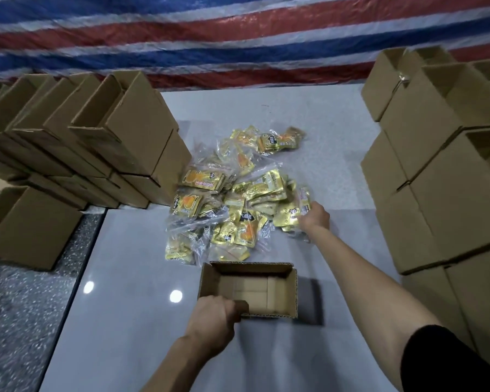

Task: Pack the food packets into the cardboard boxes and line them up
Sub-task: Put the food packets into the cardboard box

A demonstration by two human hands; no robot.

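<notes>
An open cardboard box (pixel 280 295) sits on the grey floor in front of me, with nothing inside it. My left hand (pixel 212 312) grips its near left corner flap. Beyond the box lies a heap of clear bags holding gold and orange food packets (pixel 229 193). My right hand (pixel 314 216) reaches into the right side of the heap and pinches a gold packet (pixel 304 200) there.
Stacked open cardboard boxes (pixel 96 142) stand at the left, with one more box (pixel 29 227) nearer on the speckled floor. Taller stacks of boxes (pixel 441 179) line the right side. A red, white and blue striped tarp (pixel 238 38) hangs behind.
</notes>
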